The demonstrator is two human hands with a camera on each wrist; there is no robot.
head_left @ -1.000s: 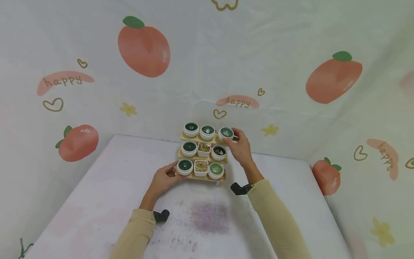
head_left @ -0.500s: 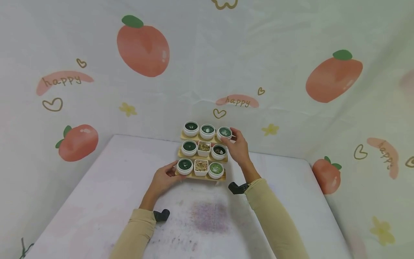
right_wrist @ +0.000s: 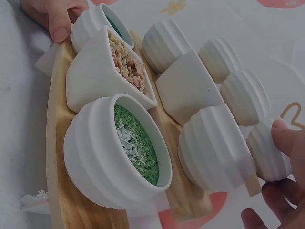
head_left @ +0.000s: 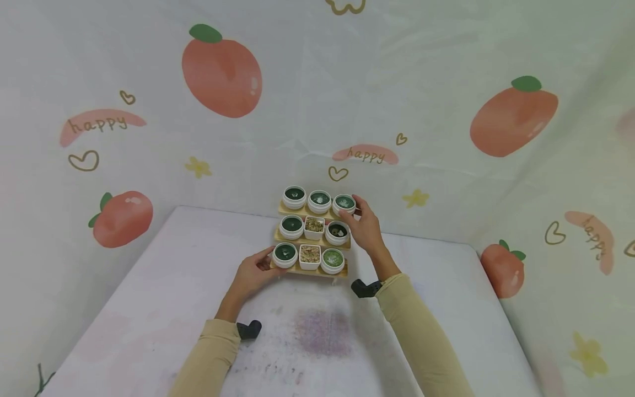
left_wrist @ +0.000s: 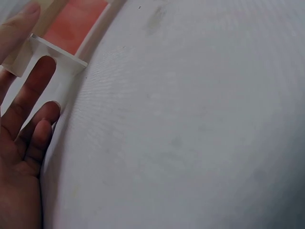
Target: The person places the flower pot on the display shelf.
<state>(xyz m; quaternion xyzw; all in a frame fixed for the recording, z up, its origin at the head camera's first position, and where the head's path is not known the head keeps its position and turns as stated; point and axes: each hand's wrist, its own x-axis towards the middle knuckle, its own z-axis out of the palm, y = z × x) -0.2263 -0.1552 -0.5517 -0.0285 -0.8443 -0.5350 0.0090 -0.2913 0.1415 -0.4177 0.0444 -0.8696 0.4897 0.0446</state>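
In the head view a three-tier wooden stand (head_left: 297, 269) holds rows of small white pots and bowls. My left hand (head_left: 252, 273) grips the left end of its lowest tier, thumb on top beside a round dark-green-filled pot (head_left: 285, 256). In the left wrist view its fingers (left_wrist: 33, 88) reach below the tier. At the top tier's right end, my right hand (head_left: 366, 227) pinches a round white pot (head_left: 344, 203) with green contents between thumb and fingers. The right wrist view shows that pot (right_wrist: 267, 150) at the end of its row, its contents hidden.
Square white bowls (head_left: 310, 257) with a grainy filling stand mid-row on the lower two tiers. A light-green-filled pot (head_left: 333, 260) sits at the lowest tier's right end. Behind the white table (head_left: 421, 275) hangs a printed fruit backdrop (head_left: 297, 110).
My right hand has shifted slightly left with the top-right pot, bringing it nearer its neighbour. The left hand keeps its place on the stand.
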